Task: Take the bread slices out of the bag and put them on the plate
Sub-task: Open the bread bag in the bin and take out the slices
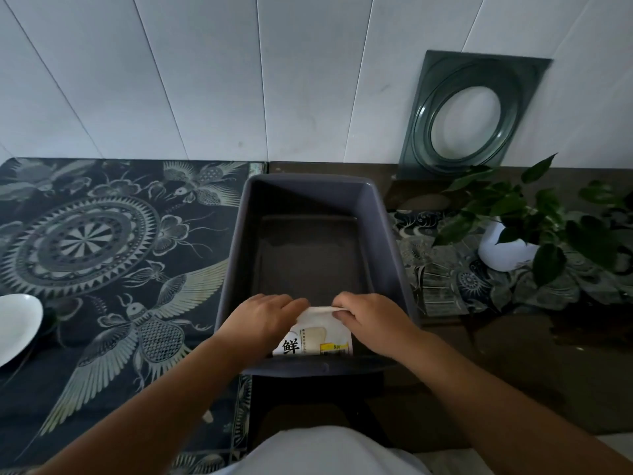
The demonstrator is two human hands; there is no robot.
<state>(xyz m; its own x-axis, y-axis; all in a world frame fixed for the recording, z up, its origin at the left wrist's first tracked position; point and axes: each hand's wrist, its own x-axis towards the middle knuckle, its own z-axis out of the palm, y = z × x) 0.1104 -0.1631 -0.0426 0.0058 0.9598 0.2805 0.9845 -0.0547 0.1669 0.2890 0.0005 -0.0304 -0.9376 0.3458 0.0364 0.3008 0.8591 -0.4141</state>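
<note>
Opening step in hand. Both hands in the grey bin point(387, 241) on the counter point(513, 354), left hand point(265, 318) and right hand point(371, 318) with fingers pinched on the top edge of the bread bag point(317, 332), standing against the near wall. No slices out yet. Next, probably: pull the mouth apart, reach in, then carry across to the white plate point(15, 325), well apart at far left.
</note>
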